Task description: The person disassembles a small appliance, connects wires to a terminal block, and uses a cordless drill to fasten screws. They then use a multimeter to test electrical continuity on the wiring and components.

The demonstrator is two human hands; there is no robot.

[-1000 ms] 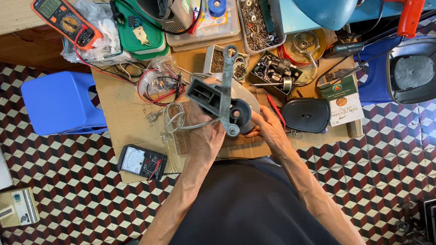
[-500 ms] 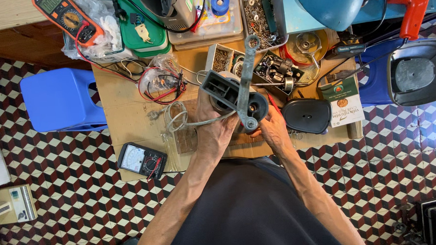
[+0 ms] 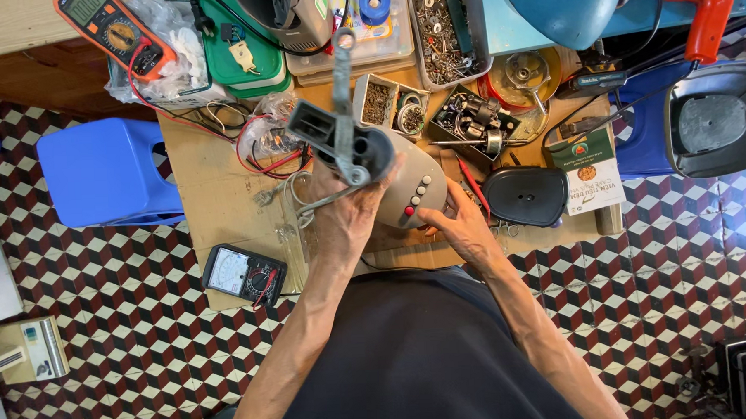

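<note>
Room: bare brown wooden bench [image 3: 223, 182] on the left; trays crowd the far edge.
Left hand [image 3: 344, 215]: fingers closed round the grey plastic fan base with a black motor bracket [image 3: 371, 164], held above the bench.
Right hand [image 3: 465, 231]: fingers bent, touching the base's button side.
Change: the base has tipped up, its buttons now showing.
</note>
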